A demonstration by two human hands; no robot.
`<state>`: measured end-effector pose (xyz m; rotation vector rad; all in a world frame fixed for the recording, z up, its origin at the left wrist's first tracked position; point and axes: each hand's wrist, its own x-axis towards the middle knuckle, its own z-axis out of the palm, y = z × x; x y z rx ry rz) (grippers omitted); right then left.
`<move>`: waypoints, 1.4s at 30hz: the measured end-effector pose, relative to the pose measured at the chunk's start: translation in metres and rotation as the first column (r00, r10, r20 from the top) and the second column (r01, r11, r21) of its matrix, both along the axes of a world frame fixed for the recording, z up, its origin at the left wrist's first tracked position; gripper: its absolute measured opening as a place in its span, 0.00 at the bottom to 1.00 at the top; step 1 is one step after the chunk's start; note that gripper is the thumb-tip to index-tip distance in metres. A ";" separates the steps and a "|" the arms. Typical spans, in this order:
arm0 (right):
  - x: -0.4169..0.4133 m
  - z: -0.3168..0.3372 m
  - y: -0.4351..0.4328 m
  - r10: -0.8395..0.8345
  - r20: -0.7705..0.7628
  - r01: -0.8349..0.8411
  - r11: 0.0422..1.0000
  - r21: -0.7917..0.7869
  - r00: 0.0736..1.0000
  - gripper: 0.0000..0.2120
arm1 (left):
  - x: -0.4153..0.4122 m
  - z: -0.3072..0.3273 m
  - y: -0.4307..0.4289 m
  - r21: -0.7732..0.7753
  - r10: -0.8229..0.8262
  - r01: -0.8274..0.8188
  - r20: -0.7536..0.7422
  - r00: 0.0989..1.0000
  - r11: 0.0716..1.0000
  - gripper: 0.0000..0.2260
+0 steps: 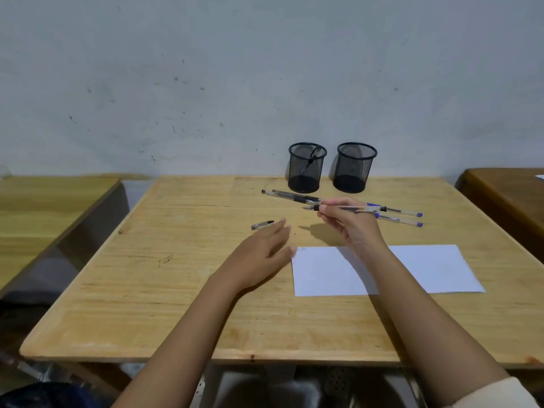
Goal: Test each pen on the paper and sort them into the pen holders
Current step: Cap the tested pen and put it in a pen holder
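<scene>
My right hand pinches an uncapped black pen above the table, tip pointing left. Its cap lies on the wood just beyond my left hand, which hovers flat with straight fingers, its fingertips close to the cap. A white paper sheet lies under my right forearm, with a small scribble at its top left corner. Two black mesh pen holders stand at the back: the left holder has one pen in it, the right holder looks empty. Several loose pens lie in front of them.
The wooden table ends at a grey wall behind the holders. Another table stands to the left across a gap, and a darker one to the right. A pen mark is on the wood at left.
</scene>
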<state>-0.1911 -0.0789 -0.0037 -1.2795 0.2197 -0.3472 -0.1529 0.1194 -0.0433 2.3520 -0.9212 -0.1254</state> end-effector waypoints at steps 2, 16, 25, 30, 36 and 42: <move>0.002 0.003 -0.001 0.018 -0.004 -0.018 0.999 0.046 1.000 0.09 | 0.011 0.004 0.001 -0.114 0.120 -0.117 0.021 0.993 0.987 0.24; 0.007 0.008 0.004 0.093 -0.065 -0.081 0.981 0.176 0.994 0.04 | 0.035 0.009 -0.010 -0.424 0.306 -0.332 -0.130 0.943 0.842 0.08; 0.001 0.013 0.008 0.085 -0.026 -0.078 0.974 0.213 0.996 0.04 | 0.023 0.035 -0.020 -0.649 0.062 -0.267 -0.322 0.945 0.712 0.10; -0.002 0.019 0.007 0.152 -0.021 -0.146 0.975 0.165 0.988 0.06 | 0.020 0.043 -0.023 -0.712 0.000 -0.257 -0.339 0.941 0.653 0.10; -0.006 0.025 0.008 0.198 0.030 -0.200 0.971 0.127 0.980 0.05 | 0.013 0.047 -0.025 -0.782 -0.049 -0.327 -0.414 0.909 0.530 0.07; -0.006 0.031 0.013 0.187 0.077 -0.196 0.973 0.122 0.979 0.05 | 0.009 0.052 -0.027 -0.802 -0.043 -0.325 -0.398 0.916 0.502 0.06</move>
